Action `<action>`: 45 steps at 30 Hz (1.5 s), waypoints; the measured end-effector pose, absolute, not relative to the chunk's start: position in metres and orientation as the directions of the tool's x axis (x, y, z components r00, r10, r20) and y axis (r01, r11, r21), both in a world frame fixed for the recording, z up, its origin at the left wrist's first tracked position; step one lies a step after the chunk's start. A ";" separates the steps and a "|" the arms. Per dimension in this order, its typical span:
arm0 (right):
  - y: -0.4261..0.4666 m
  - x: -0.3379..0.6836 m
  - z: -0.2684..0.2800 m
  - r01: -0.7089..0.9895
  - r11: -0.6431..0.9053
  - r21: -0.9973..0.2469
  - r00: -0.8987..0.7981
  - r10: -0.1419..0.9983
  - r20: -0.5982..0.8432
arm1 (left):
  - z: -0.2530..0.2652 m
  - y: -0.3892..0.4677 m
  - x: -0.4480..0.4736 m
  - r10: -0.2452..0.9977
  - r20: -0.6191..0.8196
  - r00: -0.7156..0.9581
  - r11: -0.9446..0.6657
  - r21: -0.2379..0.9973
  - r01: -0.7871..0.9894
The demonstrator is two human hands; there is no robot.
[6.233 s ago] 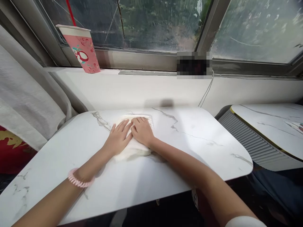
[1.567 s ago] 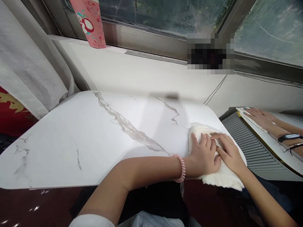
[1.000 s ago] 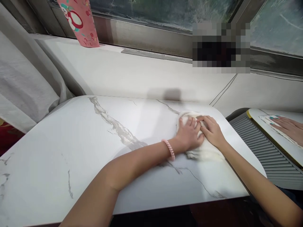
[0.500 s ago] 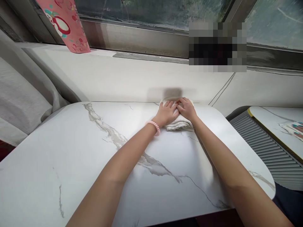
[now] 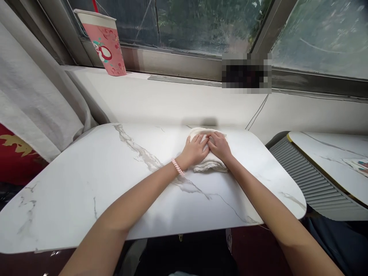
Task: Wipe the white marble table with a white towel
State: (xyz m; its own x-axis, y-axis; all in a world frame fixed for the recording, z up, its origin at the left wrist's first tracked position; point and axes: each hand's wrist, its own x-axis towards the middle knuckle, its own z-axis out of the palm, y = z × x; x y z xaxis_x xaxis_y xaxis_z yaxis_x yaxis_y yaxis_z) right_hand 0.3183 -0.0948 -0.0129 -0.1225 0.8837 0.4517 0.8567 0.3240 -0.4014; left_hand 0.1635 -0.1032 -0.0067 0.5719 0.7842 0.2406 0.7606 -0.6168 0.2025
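Is a cream-white cloth (image 5: pixel 211 164); lies rumpled just right of the frame's centre, gathers in folds along its lower edge.

Cream-white cloth (image 5: pixel 211 165); white table (image 5: pixel 71 184) veined grey-brown; pale pink wristband (image 5: pixel 177 167); pink cup (image 5: pixel 106 42), white rim, red-and-teal print; red fabric (image 5: pixel 17 157) patterned gold, by the table's left edge; grey curtain (image 5: pixel 40 99).

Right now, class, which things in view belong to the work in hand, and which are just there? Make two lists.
In use:
left hand
right hand
off-white cloth, under both
marble-patterned tabletop

Just there:
pink paper cup with red straw
grey curtain
pink coil band, worn
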 end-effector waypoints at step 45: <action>-0.015 0.129 -0.010 0.880 0.287 -0.378 -0.135 0.914 0.382 | -0.009 0.000 -0.030 0.760 0.223 0.611 -0.650 0.294 0.701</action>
State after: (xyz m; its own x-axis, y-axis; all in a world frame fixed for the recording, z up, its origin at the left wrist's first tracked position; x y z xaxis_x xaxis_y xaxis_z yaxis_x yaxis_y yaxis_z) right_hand 0.1289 -0.0151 -0.0098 -0.1346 0.9145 0.3817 0.8799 0.2874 -0.3784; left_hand -0.0296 0.0003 -0.0094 0.6106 0.7599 0.2230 0.7010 -0.6497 0.2942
